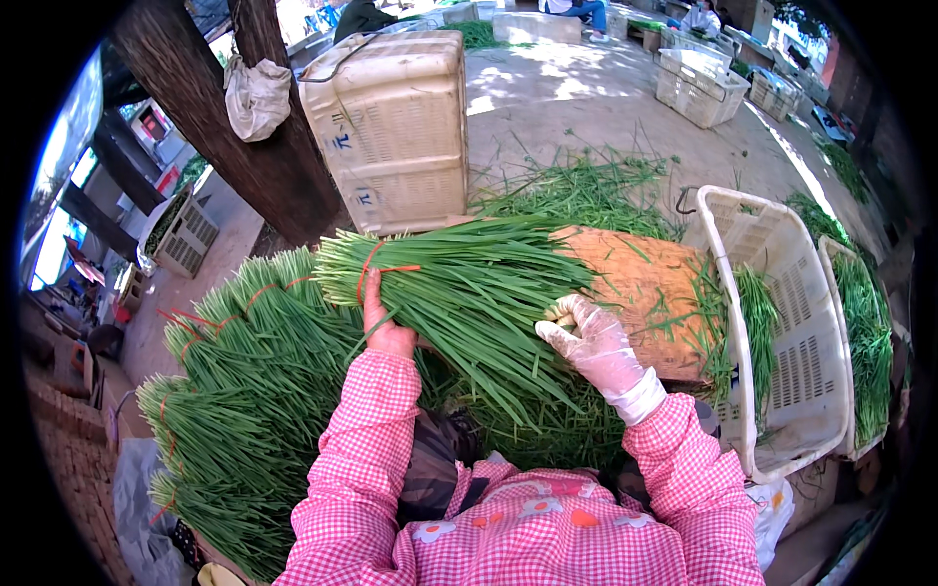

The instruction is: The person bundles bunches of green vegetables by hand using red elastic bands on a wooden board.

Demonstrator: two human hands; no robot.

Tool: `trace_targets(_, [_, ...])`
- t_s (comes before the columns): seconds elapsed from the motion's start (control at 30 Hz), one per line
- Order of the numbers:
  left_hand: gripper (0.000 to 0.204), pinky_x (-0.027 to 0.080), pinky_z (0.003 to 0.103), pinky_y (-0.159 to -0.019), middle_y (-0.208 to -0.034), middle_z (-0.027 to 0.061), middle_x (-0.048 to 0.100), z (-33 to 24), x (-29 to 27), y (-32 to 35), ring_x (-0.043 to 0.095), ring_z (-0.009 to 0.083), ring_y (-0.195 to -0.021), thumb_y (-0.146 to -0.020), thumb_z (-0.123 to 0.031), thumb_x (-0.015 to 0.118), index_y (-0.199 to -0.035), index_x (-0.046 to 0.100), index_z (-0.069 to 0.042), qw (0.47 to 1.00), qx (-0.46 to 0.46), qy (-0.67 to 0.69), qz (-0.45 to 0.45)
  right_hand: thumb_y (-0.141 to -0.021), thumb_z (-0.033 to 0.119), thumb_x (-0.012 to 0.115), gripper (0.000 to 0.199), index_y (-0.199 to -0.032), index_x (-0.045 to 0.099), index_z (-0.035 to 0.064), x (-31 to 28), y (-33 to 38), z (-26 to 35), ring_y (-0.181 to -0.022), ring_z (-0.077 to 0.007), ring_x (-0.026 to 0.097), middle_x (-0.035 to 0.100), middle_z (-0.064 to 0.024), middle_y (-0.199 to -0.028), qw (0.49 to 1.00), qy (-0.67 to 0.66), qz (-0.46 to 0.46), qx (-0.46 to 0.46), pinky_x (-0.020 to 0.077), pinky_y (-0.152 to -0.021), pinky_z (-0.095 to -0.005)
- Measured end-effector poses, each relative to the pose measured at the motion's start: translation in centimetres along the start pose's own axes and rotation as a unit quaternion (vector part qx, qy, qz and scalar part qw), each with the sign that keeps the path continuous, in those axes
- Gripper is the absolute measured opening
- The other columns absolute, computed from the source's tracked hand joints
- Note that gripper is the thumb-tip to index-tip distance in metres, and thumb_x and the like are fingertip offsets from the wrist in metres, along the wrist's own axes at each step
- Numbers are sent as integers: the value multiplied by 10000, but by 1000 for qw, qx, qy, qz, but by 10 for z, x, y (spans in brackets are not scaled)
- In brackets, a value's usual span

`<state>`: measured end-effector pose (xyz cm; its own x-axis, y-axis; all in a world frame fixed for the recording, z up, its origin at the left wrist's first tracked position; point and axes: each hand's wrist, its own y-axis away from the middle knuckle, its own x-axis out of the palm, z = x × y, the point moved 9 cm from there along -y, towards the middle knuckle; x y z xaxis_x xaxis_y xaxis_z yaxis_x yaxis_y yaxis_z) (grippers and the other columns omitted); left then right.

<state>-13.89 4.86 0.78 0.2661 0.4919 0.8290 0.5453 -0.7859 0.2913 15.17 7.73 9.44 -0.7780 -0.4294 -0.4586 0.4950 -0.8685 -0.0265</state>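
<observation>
A bundle of garlic chives (469, 269) lies across in front of me, pale cut ends to the left and green leaves to the right. An orange-red tie (368, 269) goes round it near the cut ends. My left hand (389, 327), bare, is closed around the underside of the bundle at the tie. My right hand (598, 342), in a thin whitish glove, has thumb and fingers pinched together at the edge of the leaves; what is between them is too small to tell. More tied chive bundles (244, 391) are piled at my left.
Under the leaves a wooden board (635, 288) bears loose scraps. At right stands a white plastic crate (806, 342) with some chives inside. A tall crate (405, 146) stands on end by a tree trunk (220, 107). Loose leaves (586, 195) lie beyond the board.
</observation>
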Motion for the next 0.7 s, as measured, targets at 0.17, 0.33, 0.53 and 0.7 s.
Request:
trace_targets(0.17, [482, 440, 462, -957, -1166, 102, 591, 7, 4, -1, 561, 288, -1065, -778, -287, 719, -1173, 552, -66, 1000, -5, -17, 26, -807, 185, 671, 252, -962, 592, 2, -1, 7, 17, -780, -332, 614, 626, -193, -847, 986, 83, -89, -118, 484, -681, -368])
trace_targets(0.33, [615, 462, 376, -903, -1150, 89, 560, -22, 11, 1, 563, 228, -1020, -724, -121, 773, -1238, 445, -40, 975, 189, -110, 31, -782, 110, 691, 144, -873, 603, 40, 13, 27, 47, -706, -287, 614, 626, -118, -761, 986, 37, -62, -149, 483, -629, -356])
trace_targets(0.53, [686, 440, 328, -899, -1163, 76, 535, -29, 35, 22, 540, 192, -1024, -694, -61, 790, -1265, 409, -34, 955, 252, -146, 47, -784, 68, 676, 134, -877, 583, 43, 26, 25, 69, -773, -260, 597, 603, -114, -848, 980, -14, -4, -199, 472, -676, -335])
trace_targets(0.7, [659, 459, 321, -876, -1151, 82, 545, -24, 30, 23, 558, 184, -993, -711, -58, 773, -1259, 407, -36, 968, 211, -128, 48, -817, 78, 640, 104, -870, 558, 44, 20, 26, 98, -892, -202, 533, 551, -106, -1079, 952, -97, 70, -280, 434, -785, -325])
